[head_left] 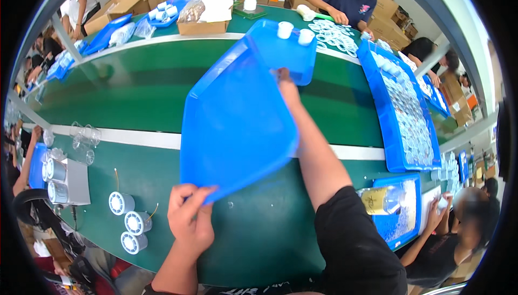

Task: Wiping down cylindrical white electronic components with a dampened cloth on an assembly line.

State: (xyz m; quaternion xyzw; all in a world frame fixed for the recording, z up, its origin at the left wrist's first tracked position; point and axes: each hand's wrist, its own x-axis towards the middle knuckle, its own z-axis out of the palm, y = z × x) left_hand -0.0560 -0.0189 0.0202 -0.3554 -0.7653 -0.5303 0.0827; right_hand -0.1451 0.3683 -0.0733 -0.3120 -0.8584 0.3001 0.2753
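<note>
An empty blue plastic tray [237,122] is held up tilted in front of me, over the near table and the green belt. My left hand [190,218] pinches its near corner between thumb and fingers. My right hand [286,82] reaches far out, its fingers closed at the tray's far right edge. Part of that hand is hidden, and whether it also touches the tray behind is unclear. This second blue tray [305,71] lies beyond, with two white cups [285,30] at its far end. Left of my left hand stand several white round parts [121,203], some with a thin wire.
A long blue bin [396,111] of clear-and-white round pieces lies at right. Nearer are a yellow-labelled jar [383,200] and a blue tray with small bits [404,225]. A co-worker [345,3] sits across beside white rings [332,36]; another [458,230] is at right.
</note>
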